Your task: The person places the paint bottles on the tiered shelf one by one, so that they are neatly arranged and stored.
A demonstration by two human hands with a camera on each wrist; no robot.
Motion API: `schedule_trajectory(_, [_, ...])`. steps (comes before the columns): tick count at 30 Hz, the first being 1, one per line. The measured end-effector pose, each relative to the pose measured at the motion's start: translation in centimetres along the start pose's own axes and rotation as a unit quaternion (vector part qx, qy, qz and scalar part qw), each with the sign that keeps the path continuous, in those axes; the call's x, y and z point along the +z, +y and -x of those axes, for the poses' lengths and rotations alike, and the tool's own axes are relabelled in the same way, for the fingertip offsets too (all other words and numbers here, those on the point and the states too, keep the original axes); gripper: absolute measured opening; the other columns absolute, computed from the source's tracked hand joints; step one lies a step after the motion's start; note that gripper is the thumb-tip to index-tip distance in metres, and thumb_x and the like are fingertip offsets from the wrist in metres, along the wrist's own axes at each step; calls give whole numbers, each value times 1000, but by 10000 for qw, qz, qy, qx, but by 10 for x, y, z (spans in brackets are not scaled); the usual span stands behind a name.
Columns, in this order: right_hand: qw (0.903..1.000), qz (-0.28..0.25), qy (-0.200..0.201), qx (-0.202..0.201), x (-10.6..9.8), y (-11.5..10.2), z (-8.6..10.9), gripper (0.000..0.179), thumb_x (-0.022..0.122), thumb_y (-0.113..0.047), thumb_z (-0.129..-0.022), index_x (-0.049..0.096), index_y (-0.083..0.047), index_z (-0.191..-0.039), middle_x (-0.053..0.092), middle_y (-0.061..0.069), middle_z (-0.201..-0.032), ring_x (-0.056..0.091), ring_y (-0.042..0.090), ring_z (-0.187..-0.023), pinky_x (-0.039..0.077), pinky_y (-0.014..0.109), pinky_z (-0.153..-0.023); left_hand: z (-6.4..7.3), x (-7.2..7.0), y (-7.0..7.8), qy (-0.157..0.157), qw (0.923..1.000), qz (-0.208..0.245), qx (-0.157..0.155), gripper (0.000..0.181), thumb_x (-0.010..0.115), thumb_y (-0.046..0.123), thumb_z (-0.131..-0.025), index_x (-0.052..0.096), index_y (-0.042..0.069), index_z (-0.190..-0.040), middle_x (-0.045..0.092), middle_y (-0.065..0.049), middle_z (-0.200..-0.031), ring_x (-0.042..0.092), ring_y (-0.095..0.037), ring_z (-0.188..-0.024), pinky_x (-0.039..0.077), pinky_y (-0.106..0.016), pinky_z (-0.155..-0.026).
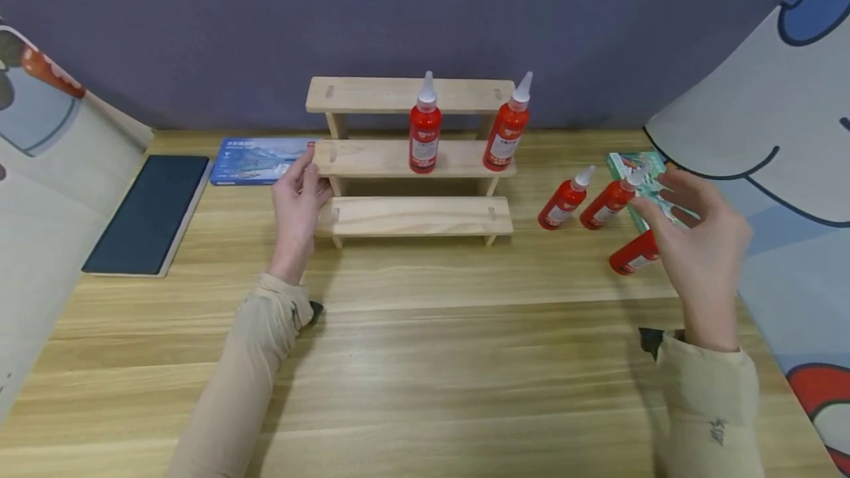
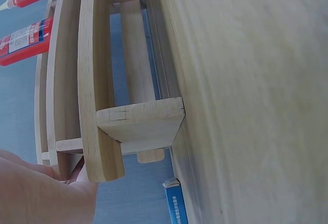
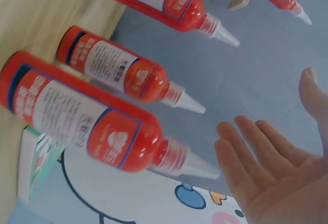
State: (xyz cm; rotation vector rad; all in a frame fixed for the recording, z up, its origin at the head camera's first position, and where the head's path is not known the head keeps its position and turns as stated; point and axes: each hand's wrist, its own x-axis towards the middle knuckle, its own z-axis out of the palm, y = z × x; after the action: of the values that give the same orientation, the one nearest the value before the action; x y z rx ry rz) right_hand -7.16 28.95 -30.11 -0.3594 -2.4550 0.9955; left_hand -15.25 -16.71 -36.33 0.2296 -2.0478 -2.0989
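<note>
A three-tier wooden display rack (image 1: pixel 418 216) stands at the back of the table. My left hand (image 1: pixel 296 201) grips its left end beside the middle tier; the left wrist view shows that hand (image 2: pixel 46 193) against the end of the steps. Two red bottles with white pointed caps stand on the middle tier: one near the centre (image 1: pixel 424 142), one at the right (image 1: pixel 506 139). To the rack's right, three like bottles stand on the table. My right hand (image 1: pixel 710 242) hovers by the nearest bottle (image 3: pixel 82 114), fingers extended and thumb apart, holding nothing. It partly hides that bottle in the head view.
A dark tablet-like slab (image 1: pixel 149 212) lies at the left, with a blue box (image 1: pixel 255 161) between it and the rack. A green box (image 1: pixel 634 164) lies behind the bottles at the right. Cartoon-printed panels (image 1: pixel 797 131) flank the table, and a dark wall (image 1: pixel 398 13) backs it.
</note>
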Motion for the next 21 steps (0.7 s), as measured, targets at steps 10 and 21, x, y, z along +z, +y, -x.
schedule_trajectory(10, [9999,-56,31,96,-5,7,4,57,84,-25,-97,64,-20,-150,69,3,-142,66,10,-124,53,21,-108,-1,-1,0,-35,10000,-18,14,47,44,18,-117,42,7,-163,50,-22,-159,60,-34,-136,54,-35,-110])
schedule_trajectory(21, [9984,-227,511,-97,-15,9,4,50,83,-22,-98,68,-19,-146,70,2,-140,64,4,-122,51,20,-110,0,0,0,-48,10000,3,44,47,44,19,-117,42,7,-163,47,-22,-161,58,-34,-138,54,-36,-111])
